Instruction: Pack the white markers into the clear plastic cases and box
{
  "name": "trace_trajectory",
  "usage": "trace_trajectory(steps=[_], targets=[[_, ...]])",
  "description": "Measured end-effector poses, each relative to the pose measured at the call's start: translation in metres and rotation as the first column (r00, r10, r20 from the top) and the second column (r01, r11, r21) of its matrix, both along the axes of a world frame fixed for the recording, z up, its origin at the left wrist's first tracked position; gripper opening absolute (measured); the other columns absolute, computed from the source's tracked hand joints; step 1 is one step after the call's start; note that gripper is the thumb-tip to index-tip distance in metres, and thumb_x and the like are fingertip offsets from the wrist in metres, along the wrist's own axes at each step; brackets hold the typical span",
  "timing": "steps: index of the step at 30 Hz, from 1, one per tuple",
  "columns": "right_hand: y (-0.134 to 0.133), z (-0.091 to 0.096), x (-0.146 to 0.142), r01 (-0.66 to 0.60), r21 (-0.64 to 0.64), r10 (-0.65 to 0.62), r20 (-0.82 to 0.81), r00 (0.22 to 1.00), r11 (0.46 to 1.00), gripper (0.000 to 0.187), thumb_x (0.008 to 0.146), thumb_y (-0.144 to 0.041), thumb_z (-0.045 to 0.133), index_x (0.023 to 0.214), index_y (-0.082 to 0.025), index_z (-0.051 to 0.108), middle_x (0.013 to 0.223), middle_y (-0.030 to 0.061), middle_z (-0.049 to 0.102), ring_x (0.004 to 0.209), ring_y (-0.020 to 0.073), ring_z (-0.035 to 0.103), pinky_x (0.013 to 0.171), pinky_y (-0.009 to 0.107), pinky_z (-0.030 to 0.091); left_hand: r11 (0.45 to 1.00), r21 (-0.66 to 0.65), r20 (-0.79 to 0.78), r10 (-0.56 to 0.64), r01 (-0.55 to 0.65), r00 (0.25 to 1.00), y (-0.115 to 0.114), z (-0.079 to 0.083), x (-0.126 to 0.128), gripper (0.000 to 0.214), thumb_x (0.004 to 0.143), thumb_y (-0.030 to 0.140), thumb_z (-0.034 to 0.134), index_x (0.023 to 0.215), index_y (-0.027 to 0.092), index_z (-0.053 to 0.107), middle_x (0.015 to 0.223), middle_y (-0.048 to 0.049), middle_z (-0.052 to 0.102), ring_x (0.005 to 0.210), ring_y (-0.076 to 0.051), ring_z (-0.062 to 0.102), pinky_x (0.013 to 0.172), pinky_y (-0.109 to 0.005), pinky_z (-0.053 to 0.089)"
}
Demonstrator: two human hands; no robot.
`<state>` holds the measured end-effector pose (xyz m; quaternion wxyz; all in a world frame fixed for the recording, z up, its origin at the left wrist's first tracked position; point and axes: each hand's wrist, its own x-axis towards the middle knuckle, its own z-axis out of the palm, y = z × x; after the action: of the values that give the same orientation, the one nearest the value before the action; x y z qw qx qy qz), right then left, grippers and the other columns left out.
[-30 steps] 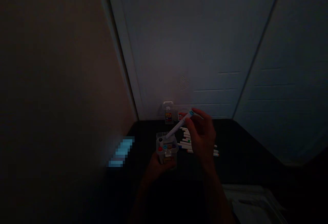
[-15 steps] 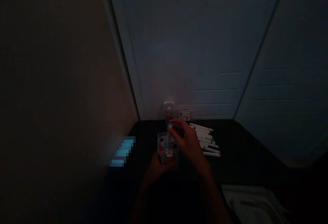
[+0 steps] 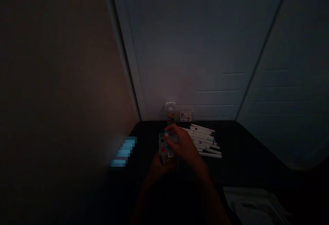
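My left hand point(image 3: 157, 166) is wrapped round the lower part of a clear plastic marker case point(image 3: 164, 156) on the dark table. Several markers stand upright inside it; a red-capped marker point(image 3: 162, 149) and a dark-capped one point(image 3: 162, 141) show at its left side. Over the case, my right hand point(image 3: 181, 141) pinches a marker with a blue cap point(image 3: 167, 133) between thumb and fingers. The lower end of that marker is hidden by the hand and the case. A pile of white markers point(image 3: 205, 139) lies to the right of my right hand.
Against the wall at the back stand a clear box with a handle point(image 3: 170, 110) and a labelled clear container point(image 3: 186, 116). A pixelated bright patch point(image 3: 123, 152) is at the left. Something pale in clear plastic point(image 3: 253, 202) lies low at the right. The light is dim.
My right hand has moved slightly left and down with the blue-capped marker, which sits lower over the case. My left hand keeps its hold on the case.
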<state>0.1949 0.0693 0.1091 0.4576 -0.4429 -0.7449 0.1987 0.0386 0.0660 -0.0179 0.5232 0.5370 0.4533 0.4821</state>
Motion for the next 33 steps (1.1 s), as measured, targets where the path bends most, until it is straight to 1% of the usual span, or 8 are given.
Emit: trace_trajectory(steps=[4,7,11,16,21,24,28,33], targets=[[0.0,0.0013,0.0011,-0.048,-0.065,0.047,-0.015,0.999,0.997,0.019,0.093,-0.021,0.066,0.112,-0.026,0.068,0.107,0.0034,0.074,0.108,0.0232,0.067,0.096,0.039,0.047,1.0,-0.017,0.024,0.007,-0.007,1.0,0.0006,-0.0018,0.0001,0.071,0.057,0.034,0.098,0.118,0.016,0.068,0.111,-0.0113,0.08,0.101,-0.032,0.075,0.089,-0.04,0.058],[-0.0003,0.0022,0.0022,-0.067,-0.086,0.066,-0.008,0.998,0.994,0.017,0.091,-0.019,0.069,0.107,-0.026,0.071,0.107,0.003,0.075,0.11,0.0238,0.066,0.097,0.038,0.047,1.0,-0.026,0.036,0.016,-0.015,0.999,0.0009,-0.0034,0.0,0.072,0.056,0.031,0.098,0.12,0.017,0.067,0.112,-0.0111,0.08,0.103,-0.032,0.075,0.091,-0.041,0.058],[0.0008,0.0001,0.0027,-0.064,-0.079,0.063,-0.014,0.998,0.995,0.018,0.088,-0.019,0.072,0.104,-0.026,0.073,0.106,0.0023,0.075,0.109,0.0241,0.066,0.097,0.039,0.046,0.998,-0.048,0.027,0.041,-0.04,0.999,0.0007,-0.004,-0.0008,0.071,0.055,0.03,0.098,0.117,0.016,0.068,0.11,-0.0107,0.08,0.102,-0.032,0.075,0.091,-0.042,0.057],[0.0034,-0.0025,0.0029,-0.07,-0.047,0.069,-0.038,0.997,0.996,0.018,0.085,-0.015,0.076,0.101,-0.024,0.076,0.105,0.0028,0.077,0.105,0.0226,0.066,0.096,0.037,0.046,0.999,-0.024,0.001,0.04,-0.04,0.999,0.0002,-0.0021,-0.0012,0.065,0.055,0.031,0.098,0.112,0.016,0.071,0.105,-0.0098,0.08,0.098,-0.031,0.075,0.088,-0.04,0.058],[0.005,-0.0048,0.0045,-0.078,-0.007,0.078,-0.032,0.996,0.997,0.02,0.086,-0.013,0.075,0.102,-0.024,0.077,0.107,0.0026,0.077,0.105,0.0218,0.067,0.097,0.036,0.046,0.999,-0.033,0.013,0.043,-0.043,0.999,0.0014,-0.0021,-0.0007,0.064,0.051,0.03,0.099,0.108,0.016,0.073,0.098,-0.0084,0.081,0.097,-0.032,0.076,0.088,-0.04,0.058],[0.0051,-0.0057,0.0052,-0.075,-0.01,0.075,-0.028,0.997,0.997,0.018,0.087,-0.015,0.075,0.102,-0.025,0.078,0.107,0.0026,0.078,0.104,0.0222,0.067,0.097,0.036,0.046,0.999,-0.044,0.021,0.024,-0.023,0.999,0.0019,-0.0028,-0.0004,0.063,0.053,0.031,0.099,0.108,0.016,0.072,0.098,-0.009,0.081,0.096,-0.031,0.076,0.087,-0.04,0.058],[0.0047,-0.0051,0.0055,-0.067,-0.023,0.066,-0.028,0.997,0.998,0.018,0.087,-0.016,0.075,0.102,-0.025,0.078,0.107,0.0028,0.079,0.105,0.0227,0.068,0.096,0.036,0.047,0.997,-0.051,0.024,0.061,-0.059,0.998,0.0004,-0.0017,0.0003,0.068,0.052,0.031,0.099,0.111,0.016,0.07,0.102,-0.0093,0.08,0.096,-0.03,0.076,0.087,-0.04,0.058],[0.0052,-0.0045,0.0068,-0.07,-0.044,0.069,-0.036,0.997,0.997,0.021,0.085,-0.016,0.076,0.103,-0.025,0.079,0.108,0.003,0.079,0.105,0.0236,0.069,0.097,0.038,0.048,0.995,-0.077,0.013,0.07,-0.069,0.997,-0.0009,0.0004,0.0004,0.07,0.051,0.032,0.1,0.111,0.016,0.068,0.103,-0.0099,0.08,0.097,-0.031,0.076,0.088,-0.04,0.058]])
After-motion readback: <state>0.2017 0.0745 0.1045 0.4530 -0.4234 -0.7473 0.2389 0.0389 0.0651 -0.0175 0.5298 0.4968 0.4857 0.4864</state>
